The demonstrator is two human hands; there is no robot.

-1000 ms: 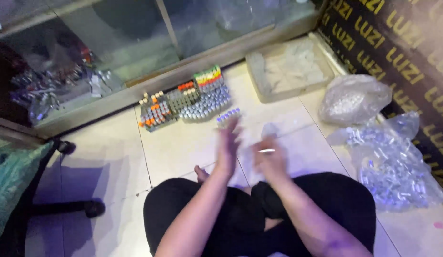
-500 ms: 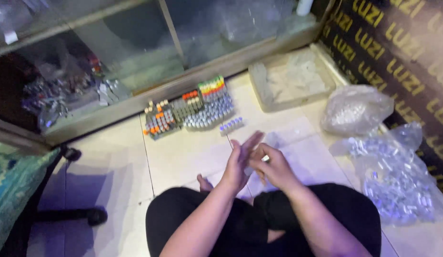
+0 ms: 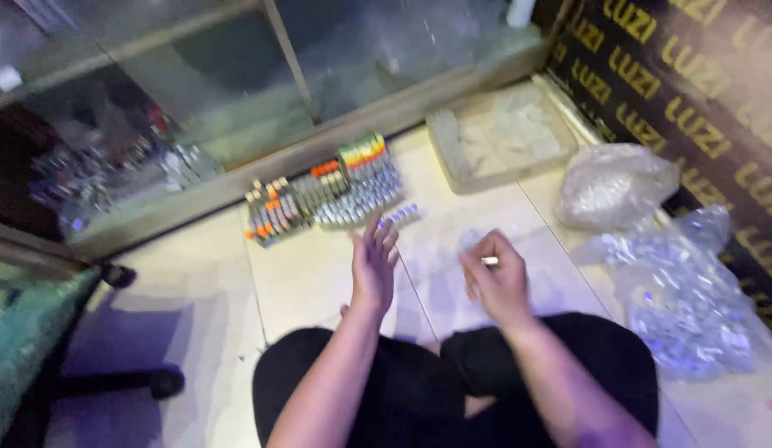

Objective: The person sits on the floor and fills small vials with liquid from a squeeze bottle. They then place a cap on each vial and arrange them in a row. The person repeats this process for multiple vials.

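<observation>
With our left hand [image 3: 373, 265] spread and empty and our right hand [image 3: 495, 282] pinching a small white vial [image 3: 490, 261] in its fingers above the floor tiles [image 3: 311, 274], we judge a loose pinch could drop it among the capped vial rows [image 3: 328, 195].

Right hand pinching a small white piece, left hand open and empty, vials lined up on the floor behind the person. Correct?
One error: the vials stand on the floor in front of the person, by the glass cabinet, per the head view. Right hand pinches the small white piece; left hand open, empty.
</observation>
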